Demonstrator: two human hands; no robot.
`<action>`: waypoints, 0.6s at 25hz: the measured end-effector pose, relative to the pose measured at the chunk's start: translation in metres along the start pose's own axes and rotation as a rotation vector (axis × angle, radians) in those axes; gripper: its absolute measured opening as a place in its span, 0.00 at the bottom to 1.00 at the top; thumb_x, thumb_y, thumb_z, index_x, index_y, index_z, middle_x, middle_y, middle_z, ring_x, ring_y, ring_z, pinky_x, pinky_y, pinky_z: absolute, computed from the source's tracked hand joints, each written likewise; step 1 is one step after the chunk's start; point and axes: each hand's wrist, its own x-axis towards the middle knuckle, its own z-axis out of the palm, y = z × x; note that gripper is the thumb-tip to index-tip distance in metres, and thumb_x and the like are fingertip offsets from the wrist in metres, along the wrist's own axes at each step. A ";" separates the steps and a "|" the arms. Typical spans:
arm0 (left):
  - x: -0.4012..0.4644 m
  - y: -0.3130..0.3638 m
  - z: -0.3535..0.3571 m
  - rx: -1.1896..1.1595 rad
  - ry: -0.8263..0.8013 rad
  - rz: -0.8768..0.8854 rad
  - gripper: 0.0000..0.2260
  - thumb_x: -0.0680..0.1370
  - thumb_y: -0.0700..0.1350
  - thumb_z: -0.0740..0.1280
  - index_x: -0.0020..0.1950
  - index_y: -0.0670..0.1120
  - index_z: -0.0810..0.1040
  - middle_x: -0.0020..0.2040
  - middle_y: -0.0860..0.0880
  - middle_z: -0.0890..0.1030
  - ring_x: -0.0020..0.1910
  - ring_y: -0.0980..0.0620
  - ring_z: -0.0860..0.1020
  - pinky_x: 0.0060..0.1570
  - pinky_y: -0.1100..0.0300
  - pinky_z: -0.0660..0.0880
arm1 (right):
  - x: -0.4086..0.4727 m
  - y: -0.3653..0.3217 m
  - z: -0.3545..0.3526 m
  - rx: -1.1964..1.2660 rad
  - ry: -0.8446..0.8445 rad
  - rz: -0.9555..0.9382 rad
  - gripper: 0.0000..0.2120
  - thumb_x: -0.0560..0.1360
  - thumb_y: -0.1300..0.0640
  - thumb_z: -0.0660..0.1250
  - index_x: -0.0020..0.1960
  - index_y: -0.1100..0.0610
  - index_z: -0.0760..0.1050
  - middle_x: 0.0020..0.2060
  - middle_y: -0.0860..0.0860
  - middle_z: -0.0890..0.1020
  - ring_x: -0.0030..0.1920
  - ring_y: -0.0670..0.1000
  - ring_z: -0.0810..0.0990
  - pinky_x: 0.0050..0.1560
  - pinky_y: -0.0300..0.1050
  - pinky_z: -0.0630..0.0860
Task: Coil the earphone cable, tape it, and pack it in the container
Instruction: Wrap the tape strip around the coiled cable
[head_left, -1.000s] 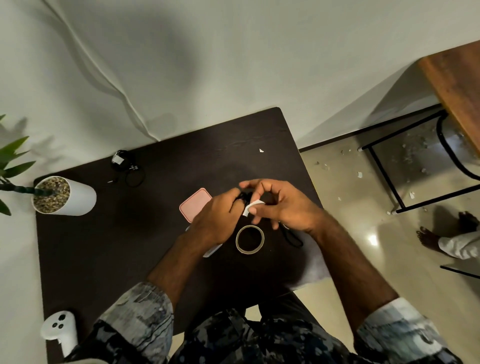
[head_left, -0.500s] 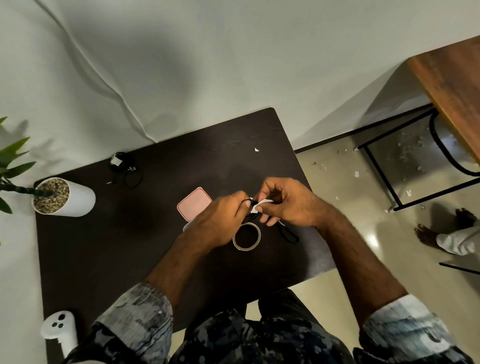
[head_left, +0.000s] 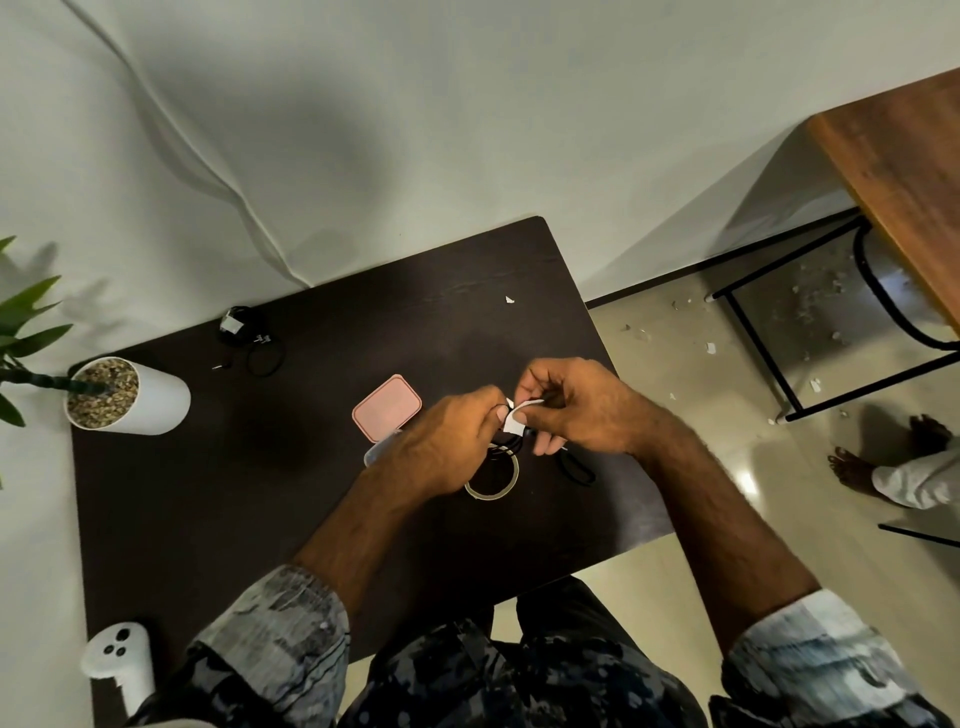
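Both hands, left hand (head_left: 451, 441) and right hand (head_left: 582, 402), meet, fingers pinching white tape (head_left: 514, 418) onto the earphone cable (head_left: 506, 444).

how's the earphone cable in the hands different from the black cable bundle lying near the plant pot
The earphone cable is held above the table, pinched between the left hand and right hand; the cable bundle near the plant pot lies untouched on the table. The held cable has a white tape strip only partly wrapped, one end sticking out; the bundle shows a small white patch on it. A loop of the held cable trails free; part of the bundle also lies loose. Both are thin and black.
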 end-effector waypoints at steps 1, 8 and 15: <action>0.000 0.002 0.000 0.000 -0.003 -0.005 0.09 0.87 0.49 0.56 0.53 0.50 0.74 0.42 0.49 0.79 0.41 0.48 0.78 0.45 0.44 0.79 | 0.000 -0.001 0.001 -0.014 0.013 0.004 0.05 0.79 0.60 0.74 0.53 0.57 0.79 0.39 0.54 0.87 0.36 0.53 0.89 0.41 0.51 0.87; 0.001 0.007 0.000 0.018 -0.033 -0.034 0.09 0.87 0.47 0.56 0.54 0.47 0.74 0.41 0.50 0.76 0.39 0.49 0.76 0.42 0.51 0.74 | 0.000 -0.001 0.005 -0.046 0.021 0.016 0.03 0.80 0.57 0.72 0.52 0.53 0.78 0.40 0.52 0.87 0.34 0.52 0.89 0.39 0.52 0.87; 0.001 0.008 0.001 0.005 -0.027 -0.031 0.11 0.87 0.49 0.56 0.53 0.46 0.75 0.39 0.49 0.76 0.37 0.50 0.74 0.40 0.51 0.72 | 0.000 -0.006 0.004 -0.108 0.023 0.036 0.07 0.79 0.52 0.74 0.52 0.53 0.78 0.33 0.51 0.86 0.33 0.51 0.88 0.40 0.51 0.88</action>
